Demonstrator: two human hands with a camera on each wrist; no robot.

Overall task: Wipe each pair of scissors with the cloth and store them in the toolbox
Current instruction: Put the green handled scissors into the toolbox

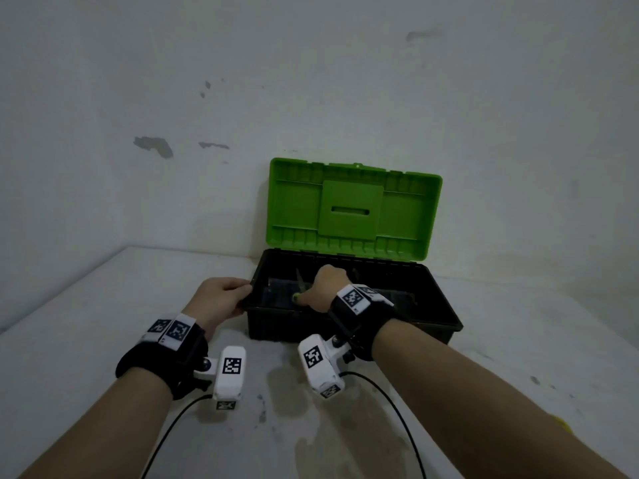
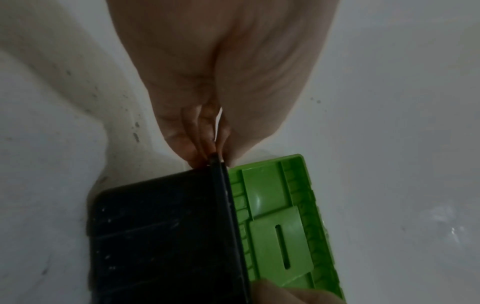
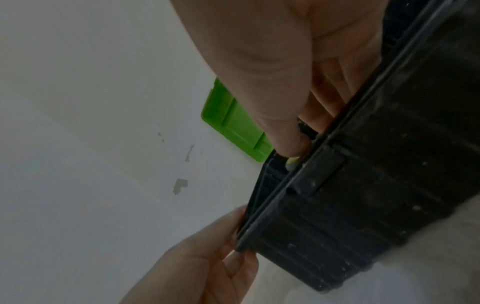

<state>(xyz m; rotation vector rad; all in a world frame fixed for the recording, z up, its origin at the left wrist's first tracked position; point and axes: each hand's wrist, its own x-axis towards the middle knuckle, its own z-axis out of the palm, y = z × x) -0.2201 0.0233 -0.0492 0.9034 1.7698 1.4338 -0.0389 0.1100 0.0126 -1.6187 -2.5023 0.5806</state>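
Observation:
The toolbox (image 1: 349, 328) has a black base and a raised green lid (image 1: 352, 209), and stands on the white table against the wall. My left hand (image 1: 238, 295) grips the box's left rim; in the left wrist view its fingers (image 2: 197, 152) pinch the rim's corner (image 2: 218, 170). Inside the box, my right hand (image 1: 323, 288) holds a pair of scissors (image 1: 299, 280) by a yellow-green handle (image 1: 296, 296), blades pointing toward the back. The right wrist view shows my thumb (image 3: 288, 131) over the front rim and a bit of that handle (image 3: 293, 161).
The white table (image 1: 103, 305) runs left and toward me, stained near its front. A yellow thing (image 1: 562, 423) peeks out behind my right forearm at the right. A scuffed wall stands directly behind the toolbox lid. Wrist camera cables trail toward me.

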